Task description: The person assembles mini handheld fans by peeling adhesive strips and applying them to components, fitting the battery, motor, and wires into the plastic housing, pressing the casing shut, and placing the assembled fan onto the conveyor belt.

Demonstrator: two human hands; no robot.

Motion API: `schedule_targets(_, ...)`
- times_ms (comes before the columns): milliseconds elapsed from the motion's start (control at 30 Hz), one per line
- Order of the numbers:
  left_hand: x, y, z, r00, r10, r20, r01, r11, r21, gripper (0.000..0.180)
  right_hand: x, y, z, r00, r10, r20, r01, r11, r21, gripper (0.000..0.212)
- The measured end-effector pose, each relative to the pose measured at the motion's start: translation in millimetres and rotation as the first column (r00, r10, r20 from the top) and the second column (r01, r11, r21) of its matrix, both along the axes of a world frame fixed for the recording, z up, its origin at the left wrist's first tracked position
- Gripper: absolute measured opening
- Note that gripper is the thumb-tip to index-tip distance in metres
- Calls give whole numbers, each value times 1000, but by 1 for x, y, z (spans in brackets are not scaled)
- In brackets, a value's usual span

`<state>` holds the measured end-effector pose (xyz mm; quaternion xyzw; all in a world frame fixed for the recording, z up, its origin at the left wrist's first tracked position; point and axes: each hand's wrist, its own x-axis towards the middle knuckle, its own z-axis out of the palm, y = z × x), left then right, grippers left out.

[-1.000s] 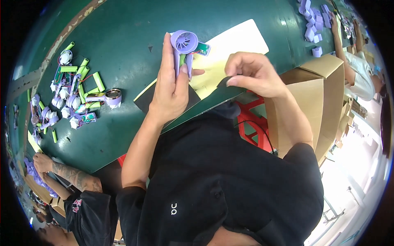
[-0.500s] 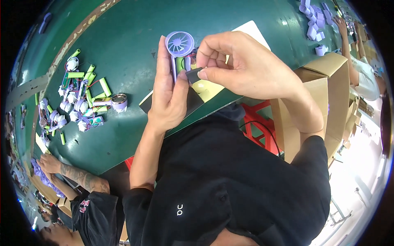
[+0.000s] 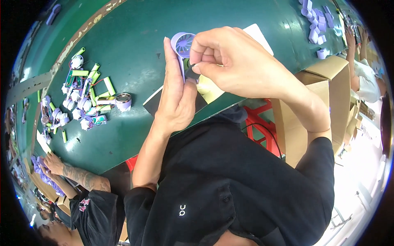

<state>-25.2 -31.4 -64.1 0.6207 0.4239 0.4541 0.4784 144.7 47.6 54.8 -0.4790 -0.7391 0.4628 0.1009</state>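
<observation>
A purple handheld fan housing (image 3: 183,44) with a round bladed head leans along the fingers of my left hand (image 3: 174,98), its thumb against the handle's lower end. Part of a green cylindrical battery (image 3: 186,63) shows inside the open handle. My right hand (image 3: 236,61) pinches a small black strip (image 3: 191,73) between thumb and fingertips, at the handle opening. My right fingers hide part of the fan head and handle. Beneath my hands lie a black sheet (image 3: 152,103) and a yellow backing sheet (image 3: 211,91).
Fan assemblies with green batteries and wires (image 3: 84,94) are heaped on the green table (image 3: 139,135) to the left. Purple housings (image 3: 316,20) lie far right. An open cardboard box (image 3: 303,119) stands by my right arm. Co-workers sit on both sides.
My right hand has come left and closer to the fan, bringing the black strip against the handle. My left fingers have turned more edge-on beside the housing.
</observation>
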Motion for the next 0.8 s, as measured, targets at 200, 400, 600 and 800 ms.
schedule_targets(200,-2,3,10,997,-83,3,83,996,-32,84,-4,-5,-3,998,-58,-30,58,998,-2,10)
schedule_targets(400,5,6,12,997,-44,-60,45,999,9,78,-7,-8,-11,992,-119,-37,122,989,87,8)
schedule_targets(600,7,7,11,989,35,-140,-21,995,100,72,-9,-13,-22,974,-168,-152,184,978,99,5)
schedule_targets(800,7,10,9,979,87,-182,-63,989,134,72,-6,-18,-62,886,-258,-386,301,952,53,5)
